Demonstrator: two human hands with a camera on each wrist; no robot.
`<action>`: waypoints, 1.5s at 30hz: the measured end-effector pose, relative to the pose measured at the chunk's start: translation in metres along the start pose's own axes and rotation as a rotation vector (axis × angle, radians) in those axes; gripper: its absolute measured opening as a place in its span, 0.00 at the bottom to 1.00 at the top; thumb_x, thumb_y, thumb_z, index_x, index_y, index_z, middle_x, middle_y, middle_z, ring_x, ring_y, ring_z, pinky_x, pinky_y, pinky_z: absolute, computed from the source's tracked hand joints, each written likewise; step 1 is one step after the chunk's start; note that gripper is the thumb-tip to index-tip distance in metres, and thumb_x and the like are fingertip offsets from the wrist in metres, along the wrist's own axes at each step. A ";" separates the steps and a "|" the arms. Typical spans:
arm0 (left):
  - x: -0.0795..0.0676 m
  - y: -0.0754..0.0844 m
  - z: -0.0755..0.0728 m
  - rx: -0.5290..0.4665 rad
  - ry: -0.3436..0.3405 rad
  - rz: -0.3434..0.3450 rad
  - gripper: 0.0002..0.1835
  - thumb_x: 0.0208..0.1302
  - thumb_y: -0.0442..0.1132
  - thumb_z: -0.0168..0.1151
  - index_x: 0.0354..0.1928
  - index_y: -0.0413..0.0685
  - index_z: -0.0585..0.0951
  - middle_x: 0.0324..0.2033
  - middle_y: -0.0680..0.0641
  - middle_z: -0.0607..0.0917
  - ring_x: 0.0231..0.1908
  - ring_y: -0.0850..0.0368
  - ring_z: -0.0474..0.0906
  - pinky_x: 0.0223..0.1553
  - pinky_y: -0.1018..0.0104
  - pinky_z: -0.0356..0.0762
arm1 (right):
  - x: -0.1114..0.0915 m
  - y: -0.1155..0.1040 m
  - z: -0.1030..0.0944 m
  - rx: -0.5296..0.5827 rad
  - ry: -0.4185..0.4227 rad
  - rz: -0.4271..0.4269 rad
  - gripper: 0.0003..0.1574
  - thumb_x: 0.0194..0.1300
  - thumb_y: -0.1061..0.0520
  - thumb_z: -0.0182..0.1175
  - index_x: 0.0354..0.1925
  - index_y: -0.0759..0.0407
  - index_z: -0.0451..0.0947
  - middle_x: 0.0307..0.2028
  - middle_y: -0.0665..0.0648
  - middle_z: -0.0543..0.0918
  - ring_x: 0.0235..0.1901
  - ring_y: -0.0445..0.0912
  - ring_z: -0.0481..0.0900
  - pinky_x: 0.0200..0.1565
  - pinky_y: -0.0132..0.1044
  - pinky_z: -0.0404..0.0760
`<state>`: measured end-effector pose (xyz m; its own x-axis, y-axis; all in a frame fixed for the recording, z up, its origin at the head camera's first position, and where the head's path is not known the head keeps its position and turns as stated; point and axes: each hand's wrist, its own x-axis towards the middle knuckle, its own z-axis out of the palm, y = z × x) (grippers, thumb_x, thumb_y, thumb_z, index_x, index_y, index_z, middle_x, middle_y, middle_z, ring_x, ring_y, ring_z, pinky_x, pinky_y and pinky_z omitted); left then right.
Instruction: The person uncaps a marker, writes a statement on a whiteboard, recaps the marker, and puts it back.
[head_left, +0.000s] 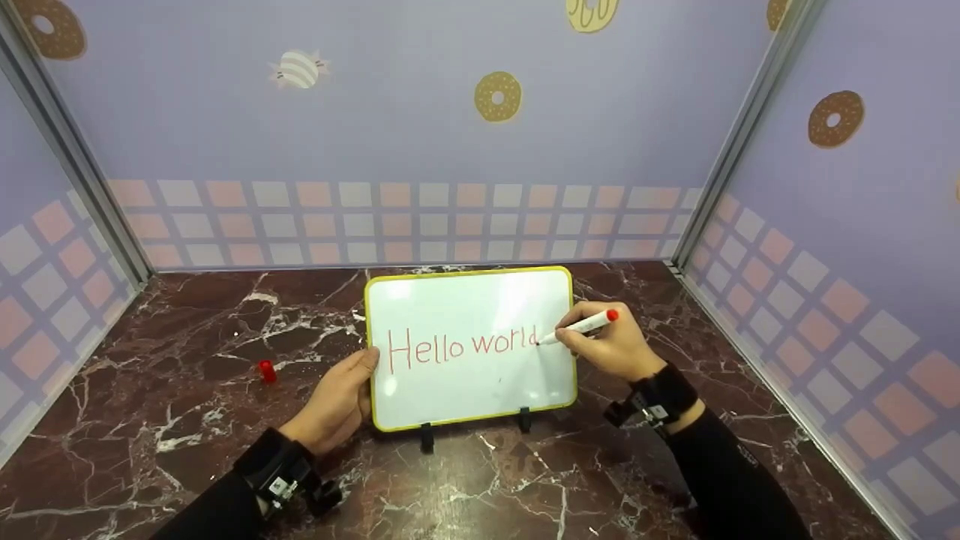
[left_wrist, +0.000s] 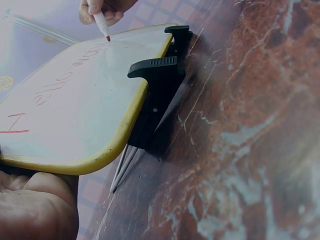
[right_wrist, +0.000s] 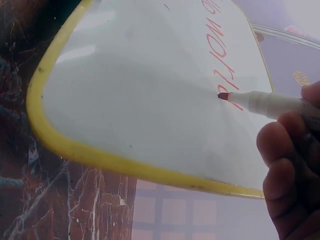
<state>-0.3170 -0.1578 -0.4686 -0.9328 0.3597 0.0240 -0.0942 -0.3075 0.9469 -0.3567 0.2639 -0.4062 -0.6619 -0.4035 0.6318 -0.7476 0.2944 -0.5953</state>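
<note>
A whiteboard [head_left: 465, 390] with a yellow rim leans upright on a black stand [left_wrist: 157, 95]. "Hello world" is written across it in red. My left hand [head_left: 341, 397] grips the board's left edge, thumb on the front and the other fingers behind, mostly hidden. In my right hand [head_left: 611, 345] a white marker [head_left: 590, 322] with a red end is pinched between thumb and fingers. The marker's dark red tip [right_wrist: 223, 96] is right at the "d", the last letter, in the right wrist view.
A red marker cap [head_left: 268, 371] stands on the dark marbled table [head_left: 187, 435], left of the board. Patterned panels [head_left: 420, 150] enclose the table at the back and both sides. The stand's two front hooks [head_left: 427, 437] hold the board's lower edge.
</note>
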 end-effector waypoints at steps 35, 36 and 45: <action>0.000 0.000 0.001 -0.003 0.029 -0.003 0.34 0.94 0.51 0.43 0.82 0.29 0.59 0.63 0.37 0.87 0.58 0.47 0.89 0.61 0.45 0.89 | 0.002 -0.001 -0.018 0.001 0.128 -0.007 0.09 0.68 0.74 0.71 0.36 0.63 0.90 0.26 0.56 0.88 0.19 0.41 0.78 0.22 0.27 0.77; 0.000 -0.001 0.001 -0.005 0.030 -0.002 0.34 0.94 0.51 0.43 0.82 0.29 0.59 0.63 0.37 0.87 0.58 0.47 0.89 0.61 0.45 0.89 | 0.002 -0.001 -0.018 0.000 0.129 -0.010 0.09 0.68 0.74 0.71 0.36 0.63 0.90 0.26 0.57 0.88 0.19 0.41 0.78 0.22 0.27 0.77; -0.001 0.000 0.001 -0.004 0.005 0.010 0.35 0.94 0.53 0.43 0.82 0.28 0.60 0.66 0.35 0.85 0.61 0.46 0.87 0.63 0.45 0.87 | 0.003 -0.001 -0.017 0.003 0.137 -0.005 0.08 0.68 0.74 0.71 0.37 0.65 0.90 0.26 0.61 0.88 0.21 0.44 0.81 0.22 0.27 0.78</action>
<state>-0.3158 -0.1570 -0.4685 -0.9354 0.3520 0.0319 -0.0862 -0.3148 0.9452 -0.3590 0.2777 -0.3954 -0.6592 -0.2828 0.6968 -0.7512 0.2898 -0.5930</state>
